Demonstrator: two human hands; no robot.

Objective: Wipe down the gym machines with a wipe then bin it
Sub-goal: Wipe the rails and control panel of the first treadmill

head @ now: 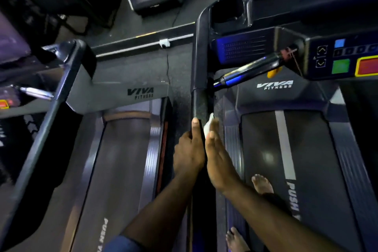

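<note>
I stand on a treadmill belt [266, 149] and look down its left handrail [199, 106], a dark padded bar running up to the console. My left hand [189, 151] grips the rail from the left, thumb stretched along its top. My right hand [218, 157] lies against the rail's right side with straight fingers, pressing a white wipe [208, 124] to it. Only a small part of the wipe shows past the fingertips.
The console [337, 57] with green and red buttons and a cup holder [227, 12] sits at upper right. A short chrome grip [245, 71] juts from it. A second treadmill [122, 159] stands to the left. My bare feet [262, 184] are on the belt.
</note>
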